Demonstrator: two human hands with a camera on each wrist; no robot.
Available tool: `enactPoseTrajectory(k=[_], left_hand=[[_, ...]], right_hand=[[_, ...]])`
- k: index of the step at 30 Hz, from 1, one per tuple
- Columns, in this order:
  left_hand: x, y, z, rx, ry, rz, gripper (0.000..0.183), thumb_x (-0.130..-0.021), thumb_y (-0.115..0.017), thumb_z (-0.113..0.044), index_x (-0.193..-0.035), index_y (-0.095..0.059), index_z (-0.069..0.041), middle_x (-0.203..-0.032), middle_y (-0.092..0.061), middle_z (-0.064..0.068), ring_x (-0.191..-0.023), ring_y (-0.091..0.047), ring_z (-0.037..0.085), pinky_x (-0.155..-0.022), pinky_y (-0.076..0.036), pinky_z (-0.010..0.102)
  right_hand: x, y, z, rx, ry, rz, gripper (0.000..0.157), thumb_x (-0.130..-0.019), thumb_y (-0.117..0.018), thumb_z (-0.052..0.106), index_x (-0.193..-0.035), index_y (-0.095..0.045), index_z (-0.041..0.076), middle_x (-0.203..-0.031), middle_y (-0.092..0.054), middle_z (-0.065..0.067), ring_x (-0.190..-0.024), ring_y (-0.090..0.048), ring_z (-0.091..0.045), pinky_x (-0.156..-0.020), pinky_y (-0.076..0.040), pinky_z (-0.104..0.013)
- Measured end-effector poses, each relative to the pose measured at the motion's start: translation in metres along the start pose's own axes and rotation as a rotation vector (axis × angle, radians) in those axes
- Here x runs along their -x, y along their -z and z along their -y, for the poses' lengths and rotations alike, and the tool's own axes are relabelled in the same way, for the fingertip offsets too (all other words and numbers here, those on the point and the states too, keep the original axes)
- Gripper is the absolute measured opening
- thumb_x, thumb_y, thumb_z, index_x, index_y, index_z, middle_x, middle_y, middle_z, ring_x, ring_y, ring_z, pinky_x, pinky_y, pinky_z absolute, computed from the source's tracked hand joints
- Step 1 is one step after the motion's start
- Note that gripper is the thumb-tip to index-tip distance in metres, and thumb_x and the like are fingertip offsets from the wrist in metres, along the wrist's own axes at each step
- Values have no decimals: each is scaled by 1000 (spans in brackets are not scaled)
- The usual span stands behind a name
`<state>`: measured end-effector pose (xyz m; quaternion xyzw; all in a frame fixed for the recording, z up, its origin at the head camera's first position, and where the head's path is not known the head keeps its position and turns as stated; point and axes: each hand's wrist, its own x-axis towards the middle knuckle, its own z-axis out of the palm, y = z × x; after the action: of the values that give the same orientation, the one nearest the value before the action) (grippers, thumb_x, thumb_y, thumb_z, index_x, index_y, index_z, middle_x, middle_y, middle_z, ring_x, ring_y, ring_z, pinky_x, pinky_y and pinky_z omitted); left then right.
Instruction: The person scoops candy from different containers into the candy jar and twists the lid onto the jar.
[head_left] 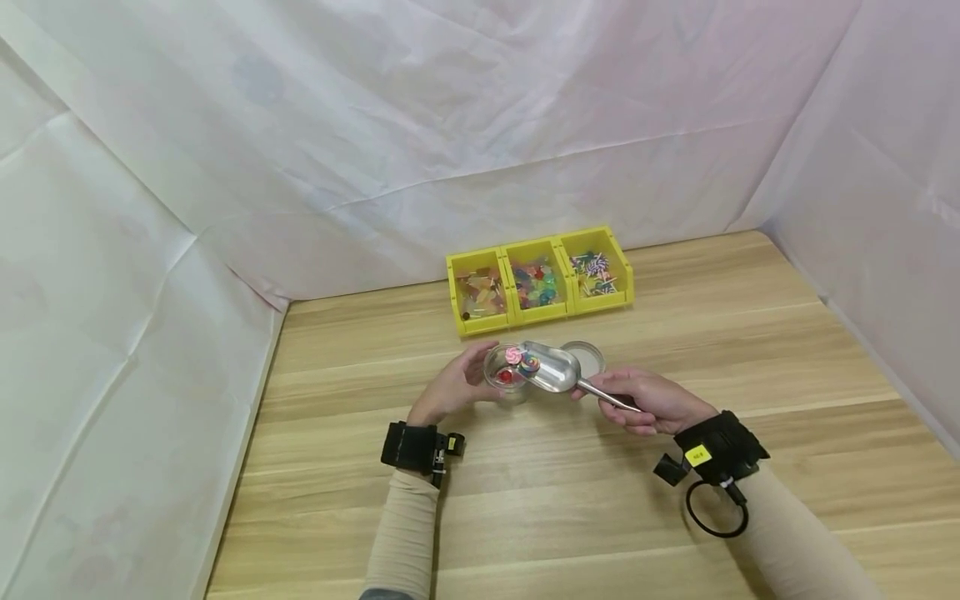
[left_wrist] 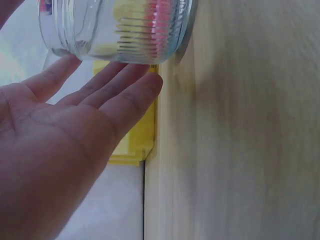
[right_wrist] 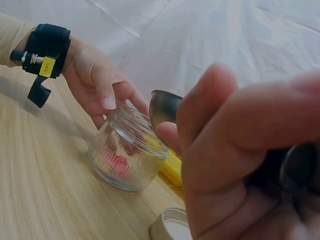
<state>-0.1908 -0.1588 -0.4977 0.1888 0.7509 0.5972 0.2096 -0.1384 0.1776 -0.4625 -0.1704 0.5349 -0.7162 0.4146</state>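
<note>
My left hand (head_left: 453, 385) holds a clear glass jar (right_wrist: 125, 150) at its rim, thumb on one side and fingers on the other. The jar stands on the table with a red piece (head_left: 506, 377) inside. My right hand (head_left: 656, 400) grips a metal scoop (head_left: 553, 368) by its handle. The scoop's mouth is tipped over the jar's opening. At its front edge are a pink swirl lollipop (head_left: 513, 356) and a rainbow swirl lollipop (head_left: 529, 364), both miniature. In the left wrist view the ribbed jar (left_wrist: 135, 30) is cut off at the top.
A yellow three-compartment bin (head_left: 538, 315) stands behind the hands, holding small colourful pieces, with swirl lollipops (head_left: 596, 267) in the right compartment. A round lid (head_left: 588, 358) lies on the wooden table (head_left: 540, 500) behind the scoop. White cloth walls (head_left: 420, 125) surround the table.
</note>
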Motion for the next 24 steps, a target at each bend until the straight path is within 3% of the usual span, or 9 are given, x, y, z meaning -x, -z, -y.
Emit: enactPoseTrajectory(k=[8,18,24], left_hand=[[-2,-7,-1,-49,37,-27,90,-75,-84,-3,-151,-38,-19,-153,-43,3,-143,-38,31,-118,-31,50],[-4,-9,-2,-75,39,-50,89,-75,-85,-5,-150,-40,-21,-151,-46,4,-141,-40,32,-117,-33,49],[-2,-9,-2,-77,30,-46,88,-75,-84,-3,-150,-40,-18,-150,-48,6,-140,-42,32,-117,-33,50]], right_hand=[[2,-2,4,21,-14,2,40,-109,-36,26,-126,-59,-1,-66,-56,8,-39,-40,2,-36,-38,-13],[3,-3,8,27,-44,-8,40,-109,-36,27,-126,-59,0,-68,-58,7,-39,-40,2,-36,-39,-14],[4,-3,6,12,-22,28,39,-110,-34,24,-126,-60,-1,-69,-59,7,-40,-41,2,-37,-40,-13]])
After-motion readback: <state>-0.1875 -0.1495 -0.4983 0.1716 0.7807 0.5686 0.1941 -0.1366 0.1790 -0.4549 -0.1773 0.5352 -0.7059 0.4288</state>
